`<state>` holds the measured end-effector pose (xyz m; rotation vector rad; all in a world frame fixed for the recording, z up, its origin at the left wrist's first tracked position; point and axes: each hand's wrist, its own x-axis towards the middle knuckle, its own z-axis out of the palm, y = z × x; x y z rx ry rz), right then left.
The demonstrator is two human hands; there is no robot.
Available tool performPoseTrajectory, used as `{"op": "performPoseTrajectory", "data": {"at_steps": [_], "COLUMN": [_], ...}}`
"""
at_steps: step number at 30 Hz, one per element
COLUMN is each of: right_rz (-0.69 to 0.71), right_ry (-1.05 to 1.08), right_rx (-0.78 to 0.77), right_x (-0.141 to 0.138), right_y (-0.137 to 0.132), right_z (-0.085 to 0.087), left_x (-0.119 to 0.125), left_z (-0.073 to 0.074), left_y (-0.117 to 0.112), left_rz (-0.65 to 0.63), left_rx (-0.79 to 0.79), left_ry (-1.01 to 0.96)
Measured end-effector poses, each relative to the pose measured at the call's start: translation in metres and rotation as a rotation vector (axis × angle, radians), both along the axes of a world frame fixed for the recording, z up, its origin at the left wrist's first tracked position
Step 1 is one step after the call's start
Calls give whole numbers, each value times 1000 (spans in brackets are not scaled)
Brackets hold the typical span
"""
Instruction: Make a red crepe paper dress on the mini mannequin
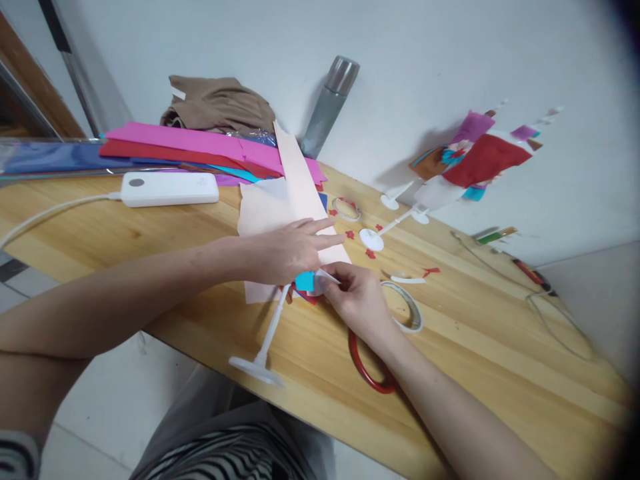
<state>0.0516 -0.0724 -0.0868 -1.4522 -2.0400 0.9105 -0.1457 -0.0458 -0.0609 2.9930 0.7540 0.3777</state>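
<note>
My left hand (287,250) reaches over pale pink sheets (263,200), two fingers stretched toward the right; its thumb side is hidden. A bright blue piece (304,281) shows just below that hand. My right hand (357,293) pinches a small white piece (327,277) between thumb and fingers, beside the blue piece. A bit of red and brown peeks out beneath. From there a white stick with a round base (257,370) slants down toward the table's front edge, tilted. Whether the left hand grips the upper end of the stick is hidden.
Right of my hands lie a tape roll (410,307) and a red ring (367,367). Several red cutouts (370,254) are scattered behind. Felt figures on white stands (470,160), a grey flask (330,107), a power bank (170,189) and coloured sheets (195,143) stand or lie farther back.
</note>
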Motion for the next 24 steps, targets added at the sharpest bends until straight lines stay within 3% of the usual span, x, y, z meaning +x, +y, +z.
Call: {"op": "performPoseTrajectory", "data": {"at_steps": [7,15,24], "right_rz": [-4,-8,-50], "right_ry": [30,56,83], "right_rx": [-36,-74,-21], "right_x": [-2,-3,-2], "right_y": [-1,-3,3], "right_z": [-4,-2,-5], "left_x": [2,3,-1], "left_z": [4,6,2], "left_y": [1,-3,-1], "left_rz": [-20,17,-9], "left_rx": [34,-98,-31], "left_ry": [115,171,59]}}
